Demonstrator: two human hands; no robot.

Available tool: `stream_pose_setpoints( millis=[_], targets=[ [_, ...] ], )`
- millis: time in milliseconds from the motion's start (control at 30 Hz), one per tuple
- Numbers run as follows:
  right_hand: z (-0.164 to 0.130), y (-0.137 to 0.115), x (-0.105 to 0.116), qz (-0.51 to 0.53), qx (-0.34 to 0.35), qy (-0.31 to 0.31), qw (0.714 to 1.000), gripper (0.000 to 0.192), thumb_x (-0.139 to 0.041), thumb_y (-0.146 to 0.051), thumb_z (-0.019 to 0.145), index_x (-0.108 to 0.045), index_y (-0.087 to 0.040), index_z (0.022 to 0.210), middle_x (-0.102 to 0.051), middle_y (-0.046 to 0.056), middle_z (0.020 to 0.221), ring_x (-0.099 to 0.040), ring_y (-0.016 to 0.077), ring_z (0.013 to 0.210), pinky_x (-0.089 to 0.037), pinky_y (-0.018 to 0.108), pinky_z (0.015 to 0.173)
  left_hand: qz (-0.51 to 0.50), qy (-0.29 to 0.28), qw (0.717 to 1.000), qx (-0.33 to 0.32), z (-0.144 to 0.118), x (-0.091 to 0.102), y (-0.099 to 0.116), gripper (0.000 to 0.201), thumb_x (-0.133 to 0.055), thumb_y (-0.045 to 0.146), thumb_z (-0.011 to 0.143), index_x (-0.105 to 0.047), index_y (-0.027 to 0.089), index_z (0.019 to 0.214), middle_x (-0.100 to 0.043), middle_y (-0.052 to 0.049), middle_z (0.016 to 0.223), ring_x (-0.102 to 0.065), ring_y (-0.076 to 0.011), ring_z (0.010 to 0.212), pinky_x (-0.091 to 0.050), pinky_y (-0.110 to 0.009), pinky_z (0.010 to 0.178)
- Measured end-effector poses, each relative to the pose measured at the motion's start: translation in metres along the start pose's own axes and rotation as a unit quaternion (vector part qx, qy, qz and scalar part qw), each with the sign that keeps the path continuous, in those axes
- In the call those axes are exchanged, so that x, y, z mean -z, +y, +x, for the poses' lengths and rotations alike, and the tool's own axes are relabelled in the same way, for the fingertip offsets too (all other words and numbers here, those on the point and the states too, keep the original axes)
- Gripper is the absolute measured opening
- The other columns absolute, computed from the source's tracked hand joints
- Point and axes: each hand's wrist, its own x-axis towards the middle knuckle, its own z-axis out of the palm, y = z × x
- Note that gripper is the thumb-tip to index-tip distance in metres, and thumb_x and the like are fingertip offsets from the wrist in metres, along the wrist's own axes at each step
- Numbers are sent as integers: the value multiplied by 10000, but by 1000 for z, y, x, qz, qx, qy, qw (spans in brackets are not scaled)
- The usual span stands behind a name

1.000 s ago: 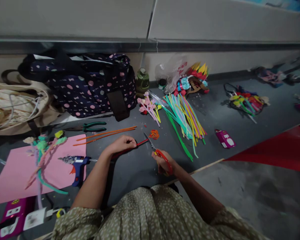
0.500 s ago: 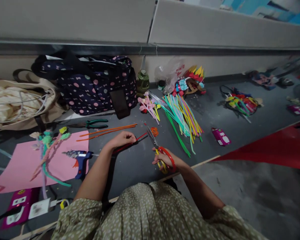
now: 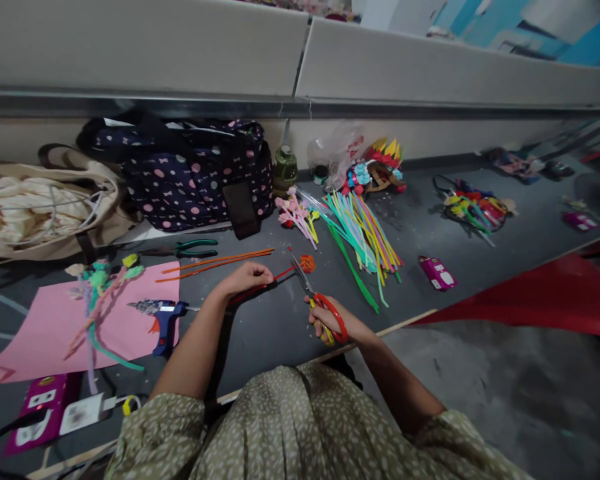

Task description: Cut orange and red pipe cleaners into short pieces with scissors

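My left hand [image 3: 247, 277] pinches a red pipe cleaner [image 3: 283, 274] whose free end points right. My right hand [image 3: 330, 324] grips red-handled scissors [image 3: 316, 298], the blades aimed up and left at the pipe cleaner's tip. Small orange cuttings [image 3: 308, 263] lie on the grey floor just beyond the blades. Two long orange pipe cleaners [image 3: 217, 261] lie left of my left hand.
A blue glue gun [image 3: 165, 322] rests on pink paper [image 3: 45, 327] with finished flower stems [image 3: 97, 293]. Green pliers [image 3: 190, 248], a dotted bag [image 3: 190, 173], a beige bag [image 3: 35, 207], a coloured pipe cleaner bundle [image 3: 363, 233], a pink power strip [image 3: 37, 410] and red paper [image 3: 545, 300] surround me.
The view has tilted up slightly. My right hand has raised the scissors closer to the red pipe cleaner's tip; the left hand keeps its hold.
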Motion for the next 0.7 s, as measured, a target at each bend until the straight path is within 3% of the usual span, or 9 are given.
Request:
stream_pose_setpoints(
  millis=[367, 700],
  targets=[
    [-1, -3, -1, -42, 26, -11, 999, 370, -491, -270, 883, -465, -223, 1249, -620, -12, 808, -606, 97, 445, -464, 179, 367, 15, 1, 1000, 3, 2, 1, -2, 426, -717, 514, 733, -690, 96, 811, -591, -11, 648, -452, -92, 554, -300, -218, 533],
    [-4, -15, -6, -43, -6, -6, 999, 378, -488, -231, 890, -449, -226, 1266, -603, -28, 789, -585, 75, 429, -442, 151, 360, 4, -11, 1000, 3, 7, -1, -7, 409, -720, 504, 736, -698, 102, 809, -598, -11, 657, -468, -99, 573, -312, -225, 555]
  ],
)
